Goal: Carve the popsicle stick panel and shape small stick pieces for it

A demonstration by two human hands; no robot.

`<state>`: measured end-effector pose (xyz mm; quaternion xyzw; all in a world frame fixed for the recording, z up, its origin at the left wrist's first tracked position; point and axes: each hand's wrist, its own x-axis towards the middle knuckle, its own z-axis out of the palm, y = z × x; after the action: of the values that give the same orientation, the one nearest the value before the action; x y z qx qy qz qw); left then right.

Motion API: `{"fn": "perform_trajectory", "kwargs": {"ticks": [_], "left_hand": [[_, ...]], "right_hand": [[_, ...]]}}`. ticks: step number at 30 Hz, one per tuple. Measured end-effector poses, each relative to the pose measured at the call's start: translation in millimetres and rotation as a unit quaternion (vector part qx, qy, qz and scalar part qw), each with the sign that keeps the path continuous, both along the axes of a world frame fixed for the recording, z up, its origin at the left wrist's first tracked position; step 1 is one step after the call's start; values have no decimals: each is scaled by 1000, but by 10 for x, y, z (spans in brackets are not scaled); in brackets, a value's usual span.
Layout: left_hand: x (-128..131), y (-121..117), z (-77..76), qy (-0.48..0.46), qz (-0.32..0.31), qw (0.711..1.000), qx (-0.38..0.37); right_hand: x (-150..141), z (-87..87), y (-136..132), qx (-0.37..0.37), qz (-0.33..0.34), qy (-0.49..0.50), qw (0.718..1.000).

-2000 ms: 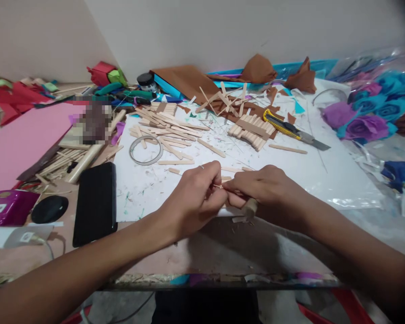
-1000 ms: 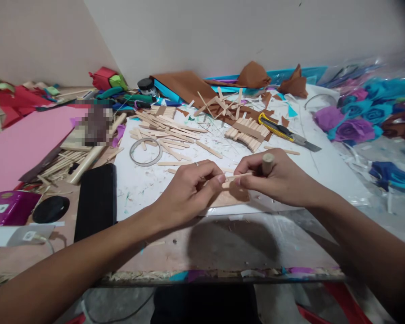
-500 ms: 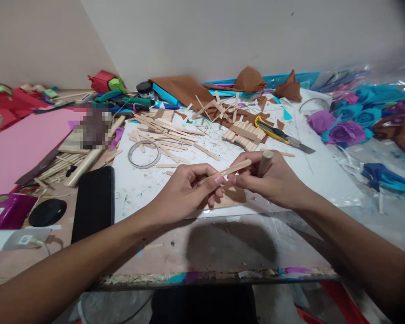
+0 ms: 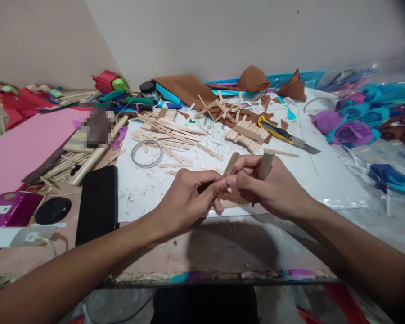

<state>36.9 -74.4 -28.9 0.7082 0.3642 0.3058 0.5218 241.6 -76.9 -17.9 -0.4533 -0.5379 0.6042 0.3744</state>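
Observation:
Near the front of the white sheet, my left hand [image 4: 197,191] is closed, pinching a popsicle stick [image 4: 230,164] between thumb and fingers. The stick points up and away. My right hand [image 4: 266,182] is closed around a wooden-handled tool [image 4: 266,164], its pale handle rising from the grip; a dark tip shows below the palm, but its kind is hidden. The right thumb and fingertip also meet the stick beside the left thumb. Beneath both hands lies a flat brown wooden piece [image 4: 234,200], partly covered by them.
Beyond my hands lie a heap of popsicle sticks [image 4: 168,132], a tape roll [image 4: 147,154], a bundle of sticks [image 4: 247,135] and a yellow box cutter [image 4: 283,135]. A black phone [image 4: 97,204] is left; paper flowers [image 4: 354,121] lie right.
The popsicle stick has swung from lying slanted toward the right to standing more upright, pointing away. Both hands stay close together, and the view has shifted slightly.

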Motion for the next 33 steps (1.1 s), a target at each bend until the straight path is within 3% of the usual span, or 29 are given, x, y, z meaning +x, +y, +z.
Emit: {"fn": "perform_trajectory", "kwargs": {"ticks": [7,14,18,22,26,33], "left_hand": [[22,-18,-8,-12,24,997,71],[1,-2,-43,10,25,983,183],[6,32,-49,-29,6,996,81],[16,51,-57,-73,-13,997,-38],[32,28,-53,-89,-29,991,-95],[50,0,-41,-109,-28,983,-144]], "right_hand": [[-73,-81,-69,-29,-52,61,996],[-162,-64,-78,-95,-43,151,983],[-113,-48,-59,-82,-47,121,988],[-23,-78,-22,1,-47,44,998],[4,-91,3,58,-62,26,996],[28,-48,-15,148,-49,-101,983]]}}
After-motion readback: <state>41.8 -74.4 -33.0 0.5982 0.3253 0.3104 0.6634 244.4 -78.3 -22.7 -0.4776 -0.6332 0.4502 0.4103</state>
